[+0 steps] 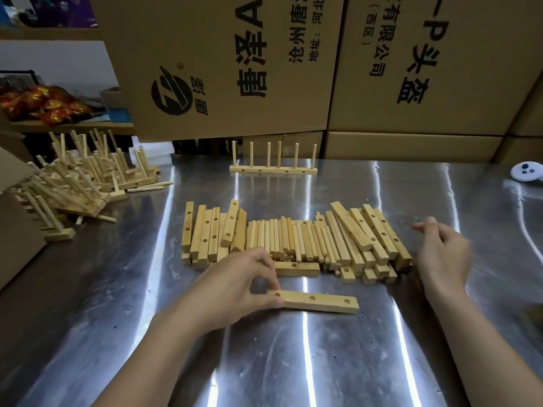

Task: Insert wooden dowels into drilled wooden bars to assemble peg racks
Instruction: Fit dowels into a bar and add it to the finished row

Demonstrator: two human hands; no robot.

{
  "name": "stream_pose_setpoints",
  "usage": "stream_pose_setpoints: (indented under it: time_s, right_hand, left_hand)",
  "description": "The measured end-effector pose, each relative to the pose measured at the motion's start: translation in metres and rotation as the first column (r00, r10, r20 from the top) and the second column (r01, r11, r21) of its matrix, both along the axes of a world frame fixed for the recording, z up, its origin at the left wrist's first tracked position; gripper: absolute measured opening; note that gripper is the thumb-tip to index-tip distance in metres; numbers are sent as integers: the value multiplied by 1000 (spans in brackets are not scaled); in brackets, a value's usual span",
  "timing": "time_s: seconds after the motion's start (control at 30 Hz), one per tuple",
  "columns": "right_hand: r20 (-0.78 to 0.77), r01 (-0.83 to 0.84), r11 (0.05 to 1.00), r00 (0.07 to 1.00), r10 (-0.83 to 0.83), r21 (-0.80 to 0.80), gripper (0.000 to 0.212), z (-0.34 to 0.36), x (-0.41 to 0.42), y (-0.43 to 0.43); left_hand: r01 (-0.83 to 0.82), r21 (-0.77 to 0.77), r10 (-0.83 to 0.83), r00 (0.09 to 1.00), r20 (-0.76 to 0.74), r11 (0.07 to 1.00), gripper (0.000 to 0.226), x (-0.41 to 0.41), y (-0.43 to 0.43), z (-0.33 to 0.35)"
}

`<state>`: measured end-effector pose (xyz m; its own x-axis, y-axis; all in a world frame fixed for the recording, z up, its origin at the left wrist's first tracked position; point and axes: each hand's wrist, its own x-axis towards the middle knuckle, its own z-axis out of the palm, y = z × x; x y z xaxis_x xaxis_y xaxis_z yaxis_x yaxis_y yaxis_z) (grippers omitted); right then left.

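Left hand (235, 284) pinches drilled bar (318, 301) on worktop (323, 362); right hand (443, 254) released (blurred), beside bar-and-dowel stock (293, 239).

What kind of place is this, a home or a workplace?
Probably a small workshop or warehouse packing area: printed cardboard cartons are stacked behind a steel worktable, a heap of finished peg racks lies at the left, and drilled bars and dowels lie sorted in the middle.
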<state>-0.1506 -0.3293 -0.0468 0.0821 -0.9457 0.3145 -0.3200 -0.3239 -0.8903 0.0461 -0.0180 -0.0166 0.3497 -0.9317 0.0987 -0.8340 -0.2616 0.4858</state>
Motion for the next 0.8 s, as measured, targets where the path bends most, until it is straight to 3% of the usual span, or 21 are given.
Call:
stream_pose_setpoints:
  time_s: [0.2, 0.37, 0.5, 0.63, 0.8]
  right_hand:
    - [-46, -31, 999, 998, 31, -5, 34, 5, -1, 4]
    - [-142, -46, 952, 990, 3, -304, 25, 17, 6, 28]
    - [-302, -286, 799, 943, 138, -529, 13, 20, 22, 62]
    - [-590, -561, 671, 776, 223, -485, 23, 10, 29, 82]
    - [-735, -652, 664, 640, 224, -366, 57, 12, 27, 82]
  left_hand:
    - [-77, 48, 70, 989, 133, 996, 32, 4, 4, -3]
    - [-167, 10, 162, 969, 189, 986, 31, 2, 8, 2]
    - [-186, -187, 218, 960, 174, 965, 20, -7, 5, 9]
    - [-8, -387, 63, 989, 130, 922, 13, -34, -6, 11]
    - [266, -385, -237, 964, 122, 884, 22, -85, -26, -10]
